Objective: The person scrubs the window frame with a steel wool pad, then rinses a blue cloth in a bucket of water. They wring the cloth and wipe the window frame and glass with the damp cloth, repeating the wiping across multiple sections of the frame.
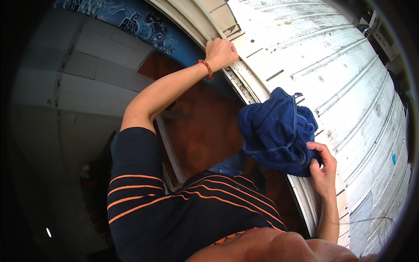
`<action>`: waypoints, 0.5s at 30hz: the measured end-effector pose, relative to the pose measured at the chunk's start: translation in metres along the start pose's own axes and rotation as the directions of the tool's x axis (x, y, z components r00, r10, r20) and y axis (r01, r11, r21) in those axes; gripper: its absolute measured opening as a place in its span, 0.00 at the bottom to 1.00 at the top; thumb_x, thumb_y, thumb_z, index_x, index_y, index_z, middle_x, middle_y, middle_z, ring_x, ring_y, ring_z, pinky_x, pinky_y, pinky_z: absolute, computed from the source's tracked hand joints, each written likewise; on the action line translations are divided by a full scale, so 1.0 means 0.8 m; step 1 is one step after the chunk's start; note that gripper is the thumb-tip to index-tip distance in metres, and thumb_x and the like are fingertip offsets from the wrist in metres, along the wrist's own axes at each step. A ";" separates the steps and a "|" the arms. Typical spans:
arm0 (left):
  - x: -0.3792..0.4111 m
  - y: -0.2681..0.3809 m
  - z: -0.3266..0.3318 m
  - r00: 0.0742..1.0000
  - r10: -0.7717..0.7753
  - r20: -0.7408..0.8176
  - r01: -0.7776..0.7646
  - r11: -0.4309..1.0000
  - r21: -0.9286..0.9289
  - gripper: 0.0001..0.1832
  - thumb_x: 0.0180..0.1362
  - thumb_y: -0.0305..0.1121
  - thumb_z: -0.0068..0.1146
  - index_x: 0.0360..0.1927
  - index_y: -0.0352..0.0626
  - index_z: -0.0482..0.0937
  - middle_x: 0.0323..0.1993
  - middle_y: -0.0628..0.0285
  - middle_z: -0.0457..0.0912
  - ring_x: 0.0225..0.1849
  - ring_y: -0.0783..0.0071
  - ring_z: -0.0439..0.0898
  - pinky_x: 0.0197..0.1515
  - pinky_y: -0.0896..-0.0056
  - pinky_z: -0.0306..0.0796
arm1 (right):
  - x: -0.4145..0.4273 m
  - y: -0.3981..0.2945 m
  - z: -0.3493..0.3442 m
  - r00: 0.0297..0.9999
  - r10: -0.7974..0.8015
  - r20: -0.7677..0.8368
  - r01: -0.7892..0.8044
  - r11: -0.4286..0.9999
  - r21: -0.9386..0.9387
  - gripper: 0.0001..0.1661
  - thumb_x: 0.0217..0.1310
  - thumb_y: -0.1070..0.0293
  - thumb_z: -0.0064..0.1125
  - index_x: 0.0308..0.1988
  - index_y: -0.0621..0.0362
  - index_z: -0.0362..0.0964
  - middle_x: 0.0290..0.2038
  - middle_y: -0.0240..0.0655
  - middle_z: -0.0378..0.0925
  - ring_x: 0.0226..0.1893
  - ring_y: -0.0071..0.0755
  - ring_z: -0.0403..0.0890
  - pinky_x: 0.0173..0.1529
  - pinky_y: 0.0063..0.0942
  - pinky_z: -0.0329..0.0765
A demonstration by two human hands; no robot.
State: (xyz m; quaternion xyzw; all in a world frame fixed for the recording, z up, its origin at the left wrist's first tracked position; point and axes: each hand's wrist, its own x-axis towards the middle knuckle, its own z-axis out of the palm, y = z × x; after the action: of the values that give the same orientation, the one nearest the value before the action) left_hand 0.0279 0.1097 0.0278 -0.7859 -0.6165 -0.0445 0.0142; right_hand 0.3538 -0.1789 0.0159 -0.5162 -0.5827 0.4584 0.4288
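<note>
My left hand (222, 53), with a reddish bead bracelet (205, 67) on its wrist, is curled over the edge of a window frame (203, 24). Its fingertips are hidden behind the hand. In my right hand (324, 167) a dark blue terry cloth (278, 134) is pinched between thumb and fingers. The cloth hangs bunched over the lower window track (244, 82), hiding part of it. A small hanging loop sticks out from the cloth's upper edge. Dirt lies in the track's grooves near my left wrist.
Outside the window, a tiled ledge (255, 52) with dark joints borders a stained, ribbed metal roof (347, 78). Indoors are a blue patterned curtain (137, 24), a reddish-brown floor (199, 127) and a grey metal bar (170, 150) beside my body.
</note>
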 end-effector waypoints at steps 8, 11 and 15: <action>0.082 0.009 -0.114 0.900 0.315 -0.301 -0.426 0.785 -0.449 0.24 0.66 0.35 0.53 0.64 0.39 0.69 0.43 0.50 0.82 0.35 0.67 0.81 0.40 0.68 0.74 | 0.053 -0.057 0.003 0.953 0.265 -0.144 -0.134 0.799 0.586 0.28 0.52 0.84 0.40 0.55 0.66 0.67 0.52 0.40 0.76 0.51 0.26 0.77 0.57 0.22 0.73; 0.054 -0.006 -0.137 0.926 0.237 -0.293 -0.355 0.812 -0.464 0.22 0.65 0.33 0.52 0.62 0.41 0.72 0.42 0.48 0.83 0.35 0.63 0.83 0.40 0.65 0.75 | 0.109 -0.082 0.020 0.958 0.126 -0.257 0.062 0.785 0.616 0.29 0.54 0.84 0.41 0.57 0.67 0.66 0.56 0.44 0.74 0.53 0.30 0.77 0.57 0.26 0.76; -0.001 -0.046 -0.132 0.871 0.215 -0.441 -0.420 0.790 -0.445 0.21 0.62 0.26 0.54 0.60 0.42 0.76 0.48 0.56 0.83 0.43 0.72 0.83 0.45 0.72 0.76 | 0.225 -0.101 0.095 0.936 -0.221 -0.273 0.331 0.811 0.481 0.25 0.61 0.80 0.45 0.59 0.68 0.66 0.58 0.43 0.74 0.56 0.30 0.76 0.61 0.27 0.72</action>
State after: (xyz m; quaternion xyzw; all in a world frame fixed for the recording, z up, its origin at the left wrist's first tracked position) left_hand -0.0135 0.1097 0.1318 -0.8301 -0.4223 -0.3553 -0.0797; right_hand 0.2454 -0.0102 0.0837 -0.3344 -0.4589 0.4758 0.6717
